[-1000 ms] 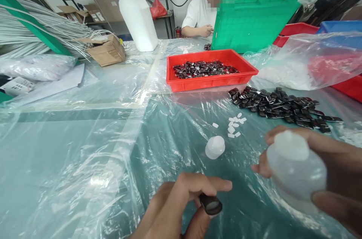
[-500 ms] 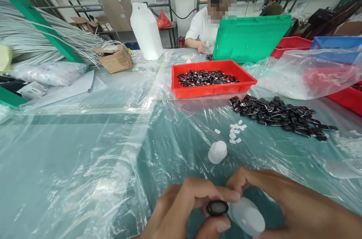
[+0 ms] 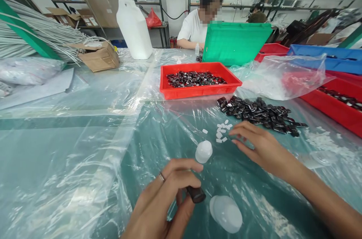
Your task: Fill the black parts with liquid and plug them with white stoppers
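Note:
My left hand pinches a small black plastic part between thumb and fingers. Just right of it a translucent white bottle rests on the plastic-covered table. My right hand reaches over the table with its fingers apart and nothing visible in them, its fingertips beside a few small white pieces. Between the hands and slightly farther off stands a small white cup-like container. Behind my right hand lies a heap of black parts.
A red tray holds more black parts, with a green crate tilted up behind it. A co-worker sits across the table. A white jug stands at the back left, and a clear plastic bag lies at the right.
My right hand has let go of the translucent bottle and moved forward to the white pieces. My left hand has shifted left, turning the black part. The view has swung slightly right.

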The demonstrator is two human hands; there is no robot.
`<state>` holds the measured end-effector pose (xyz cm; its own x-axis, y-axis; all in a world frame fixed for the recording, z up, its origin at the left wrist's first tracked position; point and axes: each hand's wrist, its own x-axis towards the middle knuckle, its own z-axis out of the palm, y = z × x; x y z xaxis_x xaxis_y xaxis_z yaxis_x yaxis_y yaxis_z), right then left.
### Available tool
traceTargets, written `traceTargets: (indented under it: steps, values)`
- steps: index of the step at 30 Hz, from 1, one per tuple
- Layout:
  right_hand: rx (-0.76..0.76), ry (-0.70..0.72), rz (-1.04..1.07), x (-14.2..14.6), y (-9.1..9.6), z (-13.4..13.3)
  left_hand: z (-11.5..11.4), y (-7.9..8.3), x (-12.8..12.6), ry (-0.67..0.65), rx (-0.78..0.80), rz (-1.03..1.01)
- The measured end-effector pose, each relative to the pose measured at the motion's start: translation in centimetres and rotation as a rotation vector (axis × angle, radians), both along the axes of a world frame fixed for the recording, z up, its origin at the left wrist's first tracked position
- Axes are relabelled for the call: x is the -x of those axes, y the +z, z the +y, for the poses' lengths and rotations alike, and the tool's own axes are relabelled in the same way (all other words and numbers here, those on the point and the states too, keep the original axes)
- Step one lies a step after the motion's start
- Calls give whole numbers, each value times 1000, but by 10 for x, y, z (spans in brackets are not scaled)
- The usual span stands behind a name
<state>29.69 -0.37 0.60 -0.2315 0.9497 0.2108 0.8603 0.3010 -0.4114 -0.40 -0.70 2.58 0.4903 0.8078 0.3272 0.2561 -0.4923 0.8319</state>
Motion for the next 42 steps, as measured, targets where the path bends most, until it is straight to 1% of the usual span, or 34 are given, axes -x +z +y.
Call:
traceTargets:
  steps: [2, 4, 8, 10, 14, 17, 23, 28, 33, 36, 39, 42]
  values:
    - [13, 33, -33, 2, -10, 3, 3, 0, 0, 49, -37, 32]
    - [21, 60, -55, 6, -16, 4, 8, 0, 3, 62, -95, 52]
    - [-1, 85, -67, 8, -20, 4, 19, -3, 14, -48, -162, 18]
    - [-15, 84, -65, 7, -22, 6, 22, -4, 17, -71, -163, 4]
    - [-53, 83, -73, 4, -25, 8, 22, -2, 18, -58, -151, -11]
    - [-53, 91, -81, 2, -27, 9, 20, 1, 17, -60, -128, -21]
    - [-28, 78, -67, 0, -23, 8, 20, 3, 17, -66, -125, -18]
    - [22, 76, -64, -1, -19, 7, 19, 3, 17, -57, -138, -22]
    - [84, 101, -94, -5, -16, 2, 21, 2, 16, -49, -166, -37]
    - [94, 106, -133, -5, -14, -1, 22, 2, 15, -70, -155, -46]
    - [92, 82, -176, -2, -11, -2, 22, 3, 15, -90, -154, -22]
    - [100, 29, -211, 5, -6, -3, 22, 2, 16, -82, -170, 29]
